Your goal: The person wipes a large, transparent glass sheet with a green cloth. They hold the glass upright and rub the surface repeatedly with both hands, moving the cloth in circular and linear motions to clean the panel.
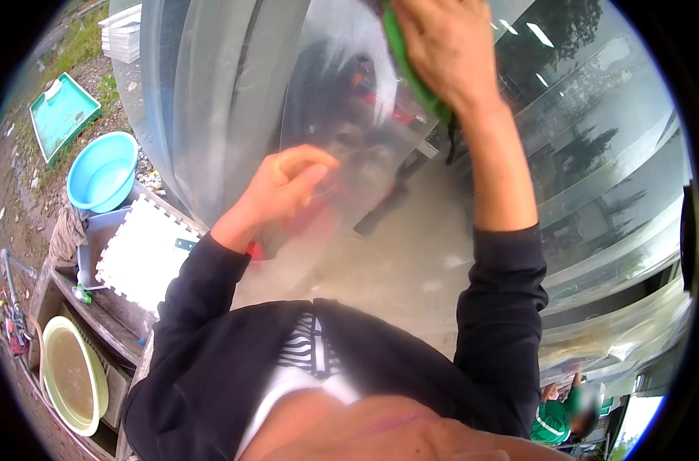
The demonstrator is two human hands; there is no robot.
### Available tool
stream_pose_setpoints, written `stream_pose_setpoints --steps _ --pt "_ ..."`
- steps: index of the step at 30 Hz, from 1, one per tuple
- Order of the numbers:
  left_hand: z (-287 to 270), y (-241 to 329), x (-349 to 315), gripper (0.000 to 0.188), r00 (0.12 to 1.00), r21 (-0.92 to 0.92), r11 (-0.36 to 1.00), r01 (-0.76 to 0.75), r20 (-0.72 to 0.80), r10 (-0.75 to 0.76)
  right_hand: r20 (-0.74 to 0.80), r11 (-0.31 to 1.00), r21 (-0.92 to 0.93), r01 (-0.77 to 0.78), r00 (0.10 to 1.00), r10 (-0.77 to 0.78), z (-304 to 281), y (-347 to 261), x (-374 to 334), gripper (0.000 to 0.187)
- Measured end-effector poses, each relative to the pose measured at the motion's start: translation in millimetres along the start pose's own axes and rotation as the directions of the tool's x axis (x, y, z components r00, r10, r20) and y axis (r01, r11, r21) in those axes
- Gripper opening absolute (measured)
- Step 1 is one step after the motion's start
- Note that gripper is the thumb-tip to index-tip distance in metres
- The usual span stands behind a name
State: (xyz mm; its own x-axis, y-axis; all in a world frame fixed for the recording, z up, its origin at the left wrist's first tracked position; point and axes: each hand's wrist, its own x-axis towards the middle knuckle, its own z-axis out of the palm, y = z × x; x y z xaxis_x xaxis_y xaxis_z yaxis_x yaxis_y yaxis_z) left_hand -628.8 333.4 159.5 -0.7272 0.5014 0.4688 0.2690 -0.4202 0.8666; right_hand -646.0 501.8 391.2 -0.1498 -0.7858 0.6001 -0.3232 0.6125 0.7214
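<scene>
A clear plastic strip curtain hangs in front of me. High up, my right hand is closed over a green cloth and presses it against a clear plastic strip. Lower and to the left, my left hand is closed at the edge of that strip, its thumb and forefinger curled together. Its other fingers are mostly hidden. Blurred shapes show through the plastic.
On the left are a blue basin, a green tray, a white jagged-edged mat and a pale yellow tub of murky water. At lower right stands another person in green.
</scene>
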Motion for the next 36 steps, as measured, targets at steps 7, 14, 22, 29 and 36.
stream_pose_setpoints --steps 7,14,22,29,36 --pt "3.9 -12.8 -2.2 0.025 0.783 0.515 0.664 -0.542 0.024 0.621 0.203 0.93 0.366 -0.023 0.978 -0.055 -22.8 -137.4 -105.5 0.025" --pt "23.1 25.5 -35.0 0.027 0.976 0.224 0.967 0.122 -0.203 -0.076 0.015 0.992 -0.101 -0.082 0.996 0.084 -30.7 -45.9 -43.0 0.022" --pt "3.4 -34.2 -66.5 0.035 0.997 -0.262 0.963 0.069 0.054 -0.056 -0.039 0.93 0.254 -0.265 0.958 0.284 -14.6 -102.4 -38.0 0.032" --pt "-30.5 -51.9 -99.0 0.04 0.981 -0.16 0.973 0.169 -0.069 -0.182 0.237 0.752 0.518 -0.407 0.913 0.331 2.7 -255.8 -134.9 0.026" --pt "-54.8 -30.3 -112.7 0.044 0.979 -0.049 0.979 0.196 0.064 -0.192 0.182 0.892 0.36 -0.273 0.958 0.22 3.0 -244.7 -95.4 0.032"
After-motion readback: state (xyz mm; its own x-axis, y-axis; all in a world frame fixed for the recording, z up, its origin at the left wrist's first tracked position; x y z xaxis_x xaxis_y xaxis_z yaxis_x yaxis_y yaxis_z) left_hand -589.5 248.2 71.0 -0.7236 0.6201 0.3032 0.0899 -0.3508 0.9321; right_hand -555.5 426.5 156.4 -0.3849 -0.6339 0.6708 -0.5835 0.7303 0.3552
